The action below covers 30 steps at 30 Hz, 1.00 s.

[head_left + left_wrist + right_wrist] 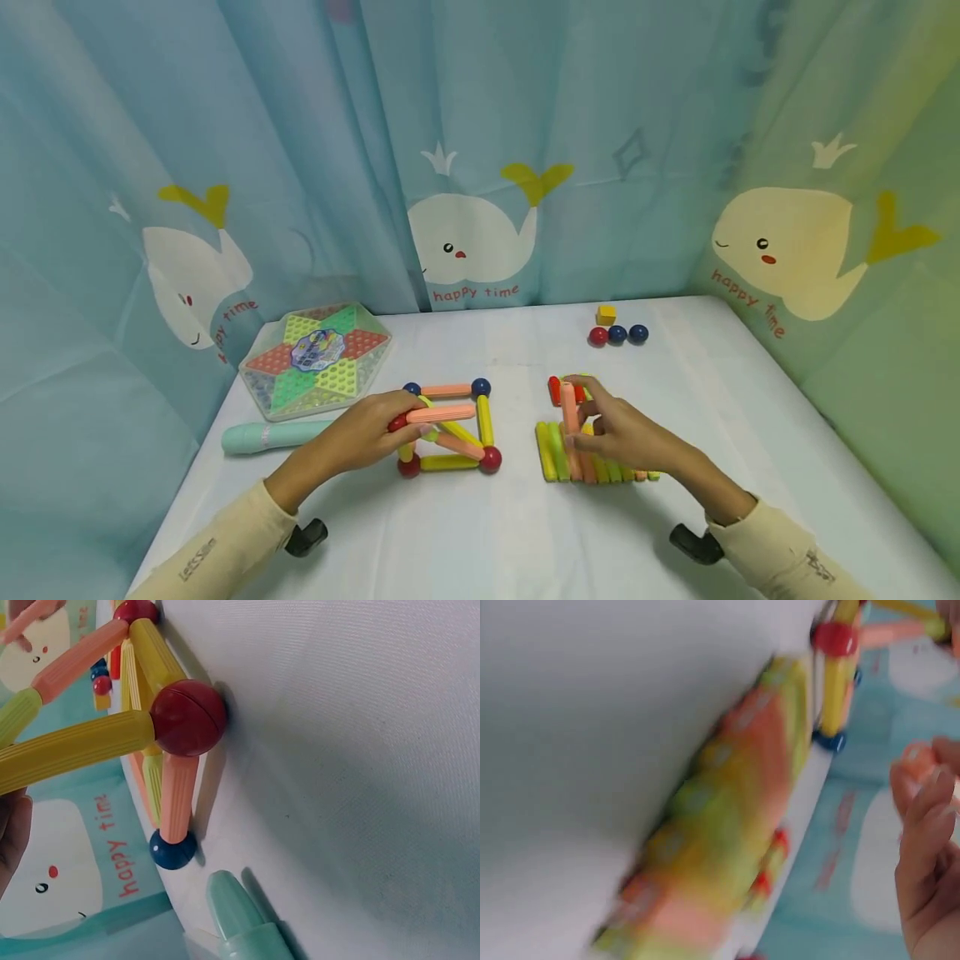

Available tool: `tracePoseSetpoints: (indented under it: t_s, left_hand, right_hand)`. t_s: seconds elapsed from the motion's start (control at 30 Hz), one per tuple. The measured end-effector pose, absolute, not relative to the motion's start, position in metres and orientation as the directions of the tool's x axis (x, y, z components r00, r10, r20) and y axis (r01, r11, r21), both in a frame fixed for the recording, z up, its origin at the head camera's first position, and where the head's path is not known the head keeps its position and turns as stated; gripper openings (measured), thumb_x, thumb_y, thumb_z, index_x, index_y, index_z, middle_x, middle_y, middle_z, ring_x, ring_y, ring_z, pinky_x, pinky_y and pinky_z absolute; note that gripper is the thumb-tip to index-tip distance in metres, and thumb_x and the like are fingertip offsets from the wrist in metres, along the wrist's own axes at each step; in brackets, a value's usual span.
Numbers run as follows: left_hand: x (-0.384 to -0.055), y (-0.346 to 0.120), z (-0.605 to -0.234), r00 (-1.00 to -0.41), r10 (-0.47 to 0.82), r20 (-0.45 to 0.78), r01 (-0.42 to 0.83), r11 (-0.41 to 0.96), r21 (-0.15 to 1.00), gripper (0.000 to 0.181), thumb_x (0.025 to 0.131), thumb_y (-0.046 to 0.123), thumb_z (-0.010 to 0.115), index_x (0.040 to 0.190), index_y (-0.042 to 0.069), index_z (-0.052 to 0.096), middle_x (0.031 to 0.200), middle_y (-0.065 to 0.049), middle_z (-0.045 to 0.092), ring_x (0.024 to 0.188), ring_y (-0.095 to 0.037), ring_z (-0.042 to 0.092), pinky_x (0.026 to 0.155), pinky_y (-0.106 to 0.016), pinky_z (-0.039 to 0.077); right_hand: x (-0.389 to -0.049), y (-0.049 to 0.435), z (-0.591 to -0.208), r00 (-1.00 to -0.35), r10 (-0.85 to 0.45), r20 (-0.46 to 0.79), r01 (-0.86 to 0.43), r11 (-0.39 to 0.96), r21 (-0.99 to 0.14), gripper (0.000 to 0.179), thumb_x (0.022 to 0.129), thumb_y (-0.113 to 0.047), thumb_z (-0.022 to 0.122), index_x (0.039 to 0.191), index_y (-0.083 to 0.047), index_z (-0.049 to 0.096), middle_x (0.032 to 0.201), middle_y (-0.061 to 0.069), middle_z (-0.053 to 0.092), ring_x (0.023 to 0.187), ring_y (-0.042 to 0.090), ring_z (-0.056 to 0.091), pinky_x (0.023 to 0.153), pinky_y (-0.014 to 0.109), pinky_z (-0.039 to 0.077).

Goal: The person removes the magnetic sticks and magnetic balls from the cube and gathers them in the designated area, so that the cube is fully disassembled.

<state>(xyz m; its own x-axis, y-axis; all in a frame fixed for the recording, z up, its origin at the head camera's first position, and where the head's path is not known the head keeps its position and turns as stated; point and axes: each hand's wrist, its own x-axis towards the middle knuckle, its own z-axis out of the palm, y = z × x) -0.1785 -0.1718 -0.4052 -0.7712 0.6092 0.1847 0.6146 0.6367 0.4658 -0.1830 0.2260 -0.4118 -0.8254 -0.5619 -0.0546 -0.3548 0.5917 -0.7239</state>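
Grip of the left hand (367, 432) is closed: thumb and fingers pinch the red top ball (397, 423) of the frame (450, 462). One pink rod (442, 413) extends from this ball to the right of the grip, its far end free. Below the grip, the frame stands on the table (450, 542). Its base is four-sided, with two blue balls (481, 387) on the side beyond the grip and two red balls (491, 459) on the near side. Sloping rods (467, 448) run from the base toward the grip.

Grip of the right hand (622, 429) is closed on a second pink rod (568, 406). This rod is held roughly upright, well apart from the frame, which lies to the left of the grip. Beneath the right grip and extending to its right is a row of rods (602, 472) in yellow, green and pink; the right wrist view blurs them. Just beyond the grip lie red pieces (555, 390), partly hidden by the hand.

Farther beyond the right grip, one red and two blue loose balls (617, 335) sit side by side, with a yellow cube (606, 315) behind them. Beyond and left of the left grip lies a game board (270, 387); a teal tube (273, 437) lies nearer, left of the same grip.
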Motion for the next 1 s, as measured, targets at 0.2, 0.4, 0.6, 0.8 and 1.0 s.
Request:
tracePoseSetpoints:
  t_s: [0.2,0.4,0.6,0.8,1.0]
  left_hand:
    - [-0.177,-0.172,-0.405,-0.777,0.604,0.175,0.606,0.646,0.464,0.028,0.098,0.035,0.066,0.116,0.014,0.067,0.093,0.008,0.063,0.077,-0.005,0.050,0.065,-0.020,0.045]
    - [-0.177,-0.174,-0.405,-0.776,0.602,0.186,0.611,0.647,0.456,0.026,0.098,0.033,0.066,0.115,0.014,0.067,0.093,0.007,0.063,0.076,-0.005,0.049,0.064,-0.020,0.044]
    - [-0.178,-0.173,-0.405,-0.766,0.613,0.195,0.623,0.631,0.462,0.027,0.098,0.033,0.066,0.116,0.013,0.067,0.093,0.006,0.063,0.075,-0.004,0.049,0.064,-0.020,0.045]
    - [-0.178,-0.174,-0.404,-0.761,0.615,0.206,0.631,0.628,0.456,0.026,0.098,0.031,0.067,0.115,0.012,0.067,0.092,0.007,0.063,0.075,-0.004,0.049,0.063,-0.019,0.044]
    - [-0.178,-0.174,-0.404,-0.757,0.618,0.212,0.636,0.624,0.454,0.026,0.097,0.030,0.067,0.116,0.011,0.067,0.094,0.005,0.064,0.076,-0.004,0.049,0.063,-0.019,0.044]
  right_hand:
    - [-0.175,0.286,-0.417,-0.808,-0.573,-0.139,-0.260,0.558,-0.788,0.083,0.098,-0.018,0.066,0.160,-0.019,0.010,0.092,0.013,0.066,0.063,0.012,0.058,0.055,0.027,0.050]
    - [-0.174,0.333,-0.428,-0.804,-0.557,-0.207,-0.163,0.542,-0.825,0.076,0.096,-0.010,0.064,0.155,-0.005,0.016,0.081,0.013,0.062,0.053,0.006,0.047,0.046,0.027,0.045]
    - [-0.177,0.361,-0.443,-0.809,-0.531,-0.252,-0.139,0.589,-0.796,0.077,0.097,-0.013,0.065,0.153,0.002,0.014,0.077,0.010,0.063,0.053,0.006,0.049,0.047,0.028,0.046]
    - [-0.186,0.362,-0.448,-0.802,-0.498,-0.331,-0.110,0.667,-0.737,0.079,0.094,-0.017,0.069,0.152,0.004,0.019,0.078,0.007,0.064,0.056,0.013,0.053,0.051,0.029,0.047]
    - [-0.195,0.359,-0.446,-0.764,-0.507,-0.398,-0.097,0.701,-0.707,0.082,0.092,-0.022,0.073,0.152,0.001,0.023,0.086,0.008,0.060,0.064,0.015,0.055,0.056,0.029,0.048]
